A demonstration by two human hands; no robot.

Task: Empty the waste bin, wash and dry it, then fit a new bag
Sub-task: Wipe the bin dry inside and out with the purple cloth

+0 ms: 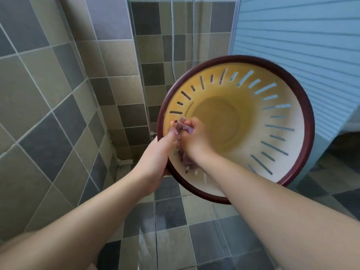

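Both of our hands are busy on the waste bin (253, 121), which we hold up in the air in front of us, tipped so its open mouth faces the camera, above the tiled floor (175, 221) and in front of the pale blue slatted panel (292, 36). It is a yellow-cream plastic basket with a dark red rim and slots cut all round its wall, so we judge it light and fairly stiff, though the slotted wall may flex if squeezed; the smooth inner surface could be slippery if wet (we cannot tell from this view whether it is). The thick rim looks like the safest place to take hold, since it gives the fingers a firm lip. Our left hand (155, 158) grips that rim at its lower left edge, fingers wrapped behind it and the thumb lying over the inside, the forearm reaching up from the lower left. Our right hand (194, 137) is inside the bin near the left wall, clenched round a crumpled purple cloth (183, 131), pressing it against the inner wall just beside the left thumb; its forearm crosses over the lower rim. We take this as the wiping or drying step, with the new bag not yet fitted. Behind, a shower hose (172, 36) hangs on the tiled wall (48, 84).
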